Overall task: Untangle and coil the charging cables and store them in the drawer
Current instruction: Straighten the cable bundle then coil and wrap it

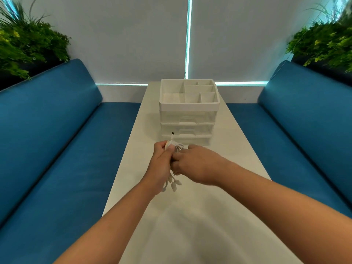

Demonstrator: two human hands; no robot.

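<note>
White cables (174, 184) bunched in left grip (162, 161), right grip (192, 164) pinching alongside

Both forearms stretched toward twelve o'clock — left hand (162, 159) curled tight, right hand (196, 164) at its three o'clock, fingers bent, touching.

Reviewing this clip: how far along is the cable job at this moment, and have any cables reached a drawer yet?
Done: nothing visibly stored; the drawers of the organizer look closed. In hand: the left hand grips a bundle of white cables, plug ends dangling below, while the right hand works at it. Left: finishing the coil, opening a drawer, putting the cables inside.
</note>
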